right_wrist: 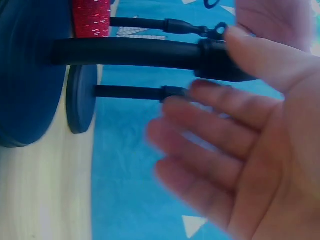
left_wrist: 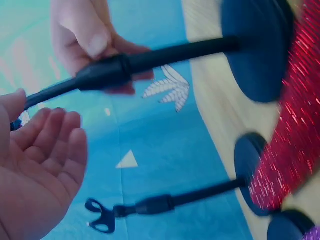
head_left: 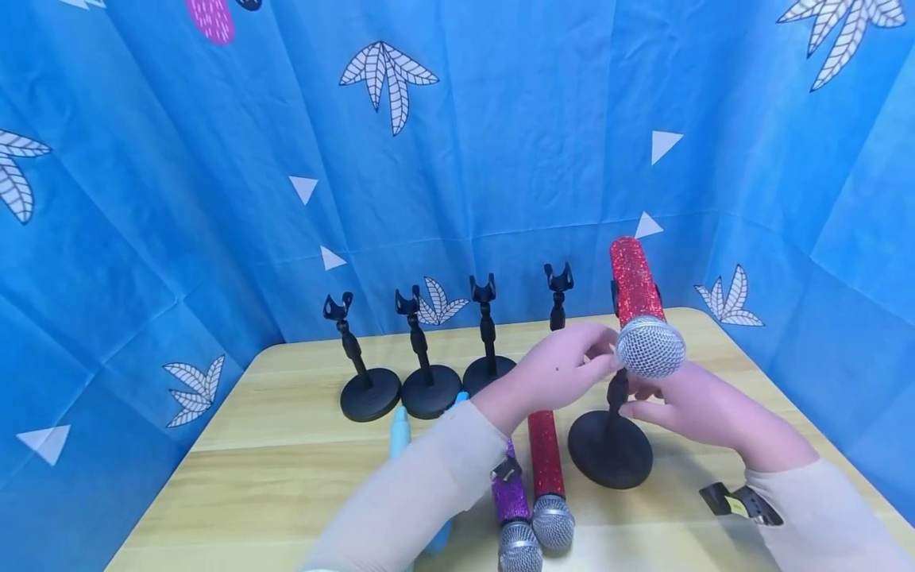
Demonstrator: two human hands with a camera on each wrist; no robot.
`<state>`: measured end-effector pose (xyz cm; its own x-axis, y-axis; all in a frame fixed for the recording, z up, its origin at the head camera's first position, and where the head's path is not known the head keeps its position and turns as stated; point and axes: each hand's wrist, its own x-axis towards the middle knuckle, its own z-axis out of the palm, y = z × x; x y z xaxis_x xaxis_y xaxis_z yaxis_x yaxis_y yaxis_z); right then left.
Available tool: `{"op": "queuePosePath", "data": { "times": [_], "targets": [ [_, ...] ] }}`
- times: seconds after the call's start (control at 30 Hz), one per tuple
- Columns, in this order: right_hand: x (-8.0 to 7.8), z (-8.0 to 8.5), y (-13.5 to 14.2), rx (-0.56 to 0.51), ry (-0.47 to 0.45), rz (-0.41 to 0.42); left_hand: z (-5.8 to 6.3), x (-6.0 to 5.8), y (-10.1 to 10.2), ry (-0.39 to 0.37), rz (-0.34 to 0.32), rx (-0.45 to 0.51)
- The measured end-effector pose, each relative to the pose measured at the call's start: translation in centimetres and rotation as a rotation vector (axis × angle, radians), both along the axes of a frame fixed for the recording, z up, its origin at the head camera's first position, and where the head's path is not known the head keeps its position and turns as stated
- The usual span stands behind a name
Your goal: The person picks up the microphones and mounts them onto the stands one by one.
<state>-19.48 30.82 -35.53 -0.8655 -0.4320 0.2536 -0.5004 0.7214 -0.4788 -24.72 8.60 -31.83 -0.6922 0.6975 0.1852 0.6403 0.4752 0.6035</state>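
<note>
A red glittery microphone with a silver mesh head sits in the clip of a black microphone stand, tilted with its head toward me. My right hand pinches the stand's post at its thick collar between thumb and index finger, the other fingers loosely spread. Higher up, my left hand has its thumb and fingers about the thin neck just below the clip. The left hand's fingers curl loosely there. Part of the neck is hidden behind the microphone head in the head view.
Black stands with unfilled clips, including one left stand, line the table's back. A second red microphone, a purple microphone and light-blue items lie below my left arm. A blue patterned curtain surrounds the table.
</note>
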Motion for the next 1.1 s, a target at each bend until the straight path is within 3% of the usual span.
{"op": "queuePosePath", "data": {
  "times": [0.23,0.33,0.43,0.57,0.73,0.97,1.1],
  "targets": [
    [0.3,-0.2,0.5,0.188,-0.124,0.005,-1.4,-0.1,-1.3,0.244,-0.082,-0.43],
    [0.6,-1.0,0.4,0.23,-0.218,0.052,-2.6,0.4,-1.2,0.329,-0.154,-0.603],
    [0.9,-1.8,0.0,0.223,-0.275,0.101,-4.0,1.0,-0.8,0.366,-0.245,-0.736],
    [1.3,-2.6,-0.7,0.234,-0.275,0.135,-5.4,1.9,-0.1,0.309,-0.316,-0.917],
    [1.6,-3.1,-1.5,0.266,-0.276,0.117,-6.3,2.4,0.6,0.244,-0.301,-1.088],
    [1.4,-3.2,-2.2,0.335,-0.258,-0.074,-6.2,1.9,1.7,0.215,-0.263,-1.123],
    [1.0,-3.3,-2.0,0.367,-0.233,-0.138,-5.9,1.0,2.7,0.18,-0.234,-1.126]
  ]
}}
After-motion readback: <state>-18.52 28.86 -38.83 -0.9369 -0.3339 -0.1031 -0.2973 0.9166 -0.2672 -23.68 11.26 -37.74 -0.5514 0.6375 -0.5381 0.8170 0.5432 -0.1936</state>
